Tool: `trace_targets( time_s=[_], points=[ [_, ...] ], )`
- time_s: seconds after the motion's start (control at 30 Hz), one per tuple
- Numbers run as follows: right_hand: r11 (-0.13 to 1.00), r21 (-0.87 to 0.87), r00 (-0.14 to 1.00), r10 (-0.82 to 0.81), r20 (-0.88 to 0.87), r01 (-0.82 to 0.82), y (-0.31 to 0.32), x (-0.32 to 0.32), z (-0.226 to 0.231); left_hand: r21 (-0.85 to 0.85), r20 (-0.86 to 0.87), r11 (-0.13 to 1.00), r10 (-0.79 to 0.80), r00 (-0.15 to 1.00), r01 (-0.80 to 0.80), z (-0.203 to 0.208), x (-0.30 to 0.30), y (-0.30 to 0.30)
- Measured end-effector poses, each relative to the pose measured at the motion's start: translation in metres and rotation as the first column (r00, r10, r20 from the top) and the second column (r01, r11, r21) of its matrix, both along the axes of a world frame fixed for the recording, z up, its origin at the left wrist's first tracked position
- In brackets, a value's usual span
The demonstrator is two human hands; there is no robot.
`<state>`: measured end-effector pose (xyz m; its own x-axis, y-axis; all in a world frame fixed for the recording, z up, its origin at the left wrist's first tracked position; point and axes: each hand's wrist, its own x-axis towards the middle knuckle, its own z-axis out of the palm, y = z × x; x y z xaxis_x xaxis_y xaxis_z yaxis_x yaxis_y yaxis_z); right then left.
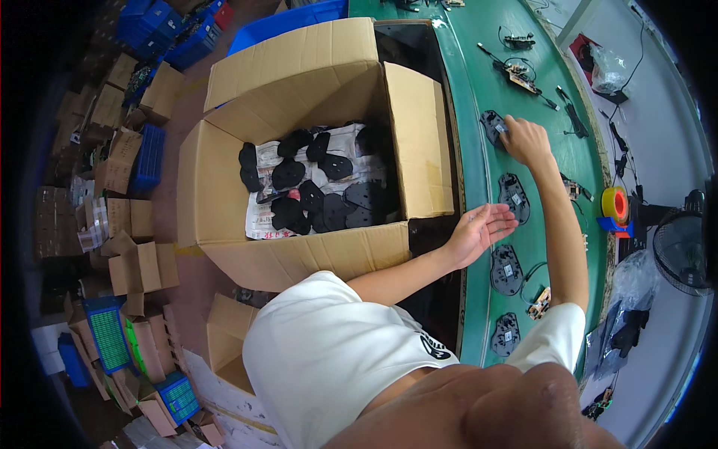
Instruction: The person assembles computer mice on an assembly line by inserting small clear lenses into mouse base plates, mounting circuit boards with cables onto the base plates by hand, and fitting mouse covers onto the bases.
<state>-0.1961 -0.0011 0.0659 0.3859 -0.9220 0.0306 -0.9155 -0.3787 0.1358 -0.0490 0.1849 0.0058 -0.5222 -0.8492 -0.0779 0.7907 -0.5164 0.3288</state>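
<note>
Several black plastic shells with a curved, rounded outline lie in a row along the near side of the green bench. My right hand [526,141] has its fingers closed on the edge of the farthest shell [492,127]. My left hand [482,232] is open, palm turned up and fingers stretched out, with nothing in it. Just beyond its fingertips lies a second shell [514,196]. Closer to me are a third shell [506,269] and a fourth shell [505,334], each with a small pale label.
Left of the bench stands an open cardboard box [329,251] holding several black plastic parts [288,174] on newspaper. Small circuit boards with cables [516,75] lie on the green bench mat [479,161]. Yellow tape [615,202] and a black fan [682,251] stand at the right.
</note>
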Motion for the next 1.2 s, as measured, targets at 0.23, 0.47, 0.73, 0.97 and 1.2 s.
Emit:
trace_targets(
  time_s=[0.23, 0.47, 0.73, 0.97, 1.2],
  points=[
    [0.974, 0.111, 0.628, -0.212, 0.749, 0.196, 0.164, 0.005, 0.033, 0.064, 0.103, 0.995, 0.075, 0.992, -0.082, 0.007, 0.006, 0.003],
    [0.685, 0.720, -0.784, -0.505, 0.362, -0.109, 0.369, 0.068, 0.022, -0.586, 0.516, 0.799, 0.239, 0.822, 0.135, 0.034, -0.009, 0.077],
    [0.914, 0.356, -0.978, 0.207, 0.003, 0.194, 0.483, 0.084, -0.022, -0.780, 0.557, -0.219, 0.184, 0.810, 0.586, 0.071, -0.020, 0.163],
    [0.640, 0.713, -0.905, 0.424, -0.017, 0.287, 0.533, 0.046, 0.018, -0.853, 0.468, -0.231, 0.056, 0.882, 0.468, 0.069, -0.062, 0.238],
    [0.774, 0.524, -0.933, 0.261, 0.248, 0.356, 0.567, -0.030, 0.045, -0.935, 0.341, -0.028, 0.199, 0.919, 0.353, 0.072, -0.050, 0.238]
  ],
)
